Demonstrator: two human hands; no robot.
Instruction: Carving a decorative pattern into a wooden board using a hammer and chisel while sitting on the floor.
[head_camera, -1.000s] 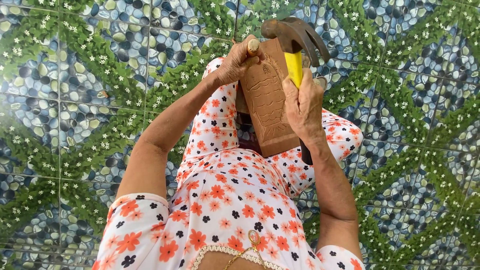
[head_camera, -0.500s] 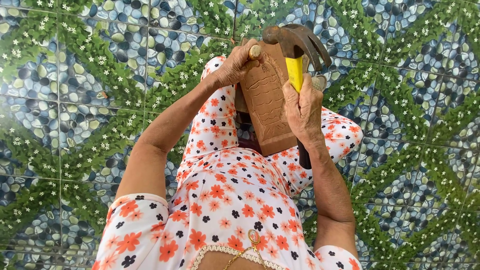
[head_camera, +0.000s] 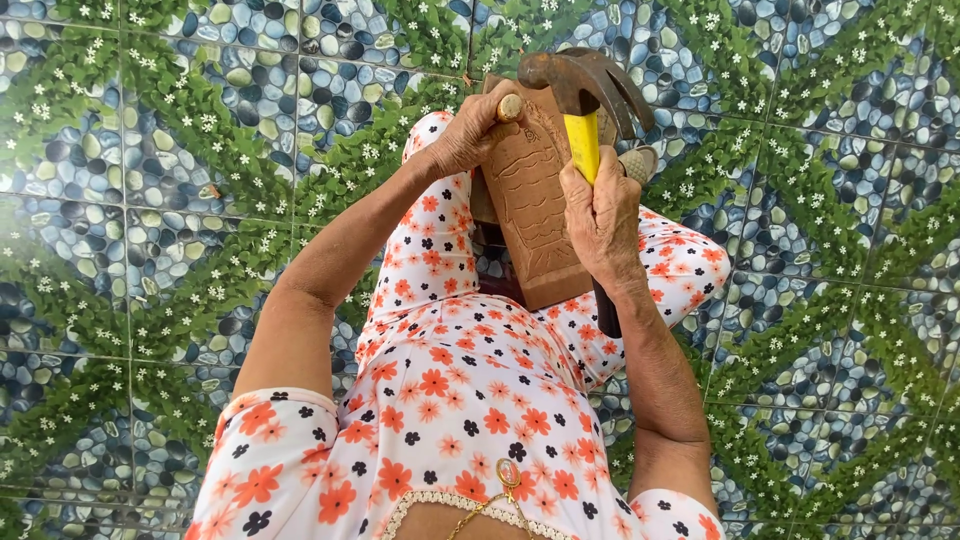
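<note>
Wooden carving work, held on the lap over a patterned tile floor

Glossy floor tiles (head_camera: 150, 200) printed with blue-grey pebbles and diagonal bands of green leaves and small white flowers fill the left side. Nearer the middle, the left hand (head_camera: 470, 130) is curled tight around a chisel (head_camera: 510, 106), of which only the rounded pale wooden butt shows above the fingers, pressed at the upper left edge of a carved wooden panel (head_camera: 535, 215). That panel is a flat reddish-brown slab with shallow incised ribbed lines, propped upright against the legs on a floral dress (head_camera: 450, 380) of white cloth with orange and black blossoms. Just right of it, the right hand (head_camera: 600, 220) is clenched around the yellow handle of a claw hammer (head_camera: 585, 85), its dull, worn steel head raised over the panel's top.
</note>
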